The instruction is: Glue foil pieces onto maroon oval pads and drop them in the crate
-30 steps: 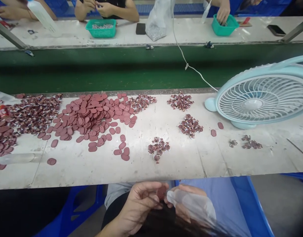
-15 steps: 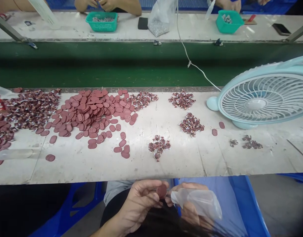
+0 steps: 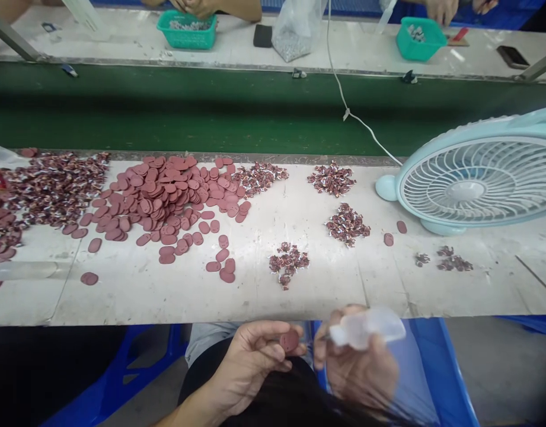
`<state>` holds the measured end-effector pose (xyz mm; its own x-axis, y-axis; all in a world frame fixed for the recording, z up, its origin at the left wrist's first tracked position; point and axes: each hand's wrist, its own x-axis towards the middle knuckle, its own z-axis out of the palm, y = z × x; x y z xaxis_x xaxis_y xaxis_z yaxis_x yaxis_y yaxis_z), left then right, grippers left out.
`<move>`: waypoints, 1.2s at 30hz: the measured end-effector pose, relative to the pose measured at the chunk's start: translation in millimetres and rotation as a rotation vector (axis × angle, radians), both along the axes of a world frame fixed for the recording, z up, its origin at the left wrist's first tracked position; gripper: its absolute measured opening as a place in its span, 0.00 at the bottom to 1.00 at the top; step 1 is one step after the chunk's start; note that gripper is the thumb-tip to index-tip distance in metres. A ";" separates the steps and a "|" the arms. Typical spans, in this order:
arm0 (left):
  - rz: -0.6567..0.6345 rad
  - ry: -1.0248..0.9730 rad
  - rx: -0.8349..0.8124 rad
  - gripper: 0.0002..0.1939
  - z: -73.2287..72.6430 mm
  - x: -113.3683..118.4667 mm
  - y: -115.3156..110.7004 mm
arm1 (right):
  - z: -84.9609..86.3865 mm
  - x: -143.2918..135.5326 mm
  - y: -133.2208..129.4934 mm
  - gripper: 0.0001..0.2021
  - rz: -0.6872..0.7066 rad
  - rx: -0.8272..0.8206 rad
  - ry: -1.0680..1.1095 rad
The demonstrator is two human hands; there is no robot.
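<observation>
The right grip point(image 3: 361, 376), blurred by motion, has just drawn back, so the head view shows the tip of its translucent white plastic squeeze bottle point(image 3: 383, 325) apart from the reddish-brown flat oval piece point(image 3: 289, 340) rather than close beside it. That leaves the piece borne by the left grip point(image 3: 250, 367) alone, pinched between thumb and fingers beyond the near edge of the pale desk point(image 3: 166, 302); whether anything from the bottle sits on it, I cannot tell. The right grip is closed around the bottle. A heap of similar oval pieces point(image 3: 166, 190) lies toward the desk's far left corner, and a cluster of small brown-and-white pieces point(image 3: 289, 264) nearer the middle of its near edge.
</observation>
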<state>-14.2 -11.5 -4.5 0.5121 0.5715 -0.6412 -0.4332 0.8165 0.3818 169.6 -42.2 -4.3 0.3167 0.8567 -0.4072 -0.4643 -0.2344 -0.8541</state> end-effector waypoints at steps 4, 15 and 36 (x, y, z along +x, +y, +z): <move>0.008 -0.010 -0.002 0.14 -0.5 -2.3 0.7 | -12.0 25.4 34.1 0.16 -0.151 0.009 0.738; 0.093 0.082 -0.029 0.13 -3.1 -18.4 8.1 | -23.5 11.5 32.4 0.21 0.195 0.058 -0.447; 0.112 0.104 0.006 0.11 -8.4 -30.3 18.1 | -12.2 12.0 73.8 0.09 0.928 0.103 -1.554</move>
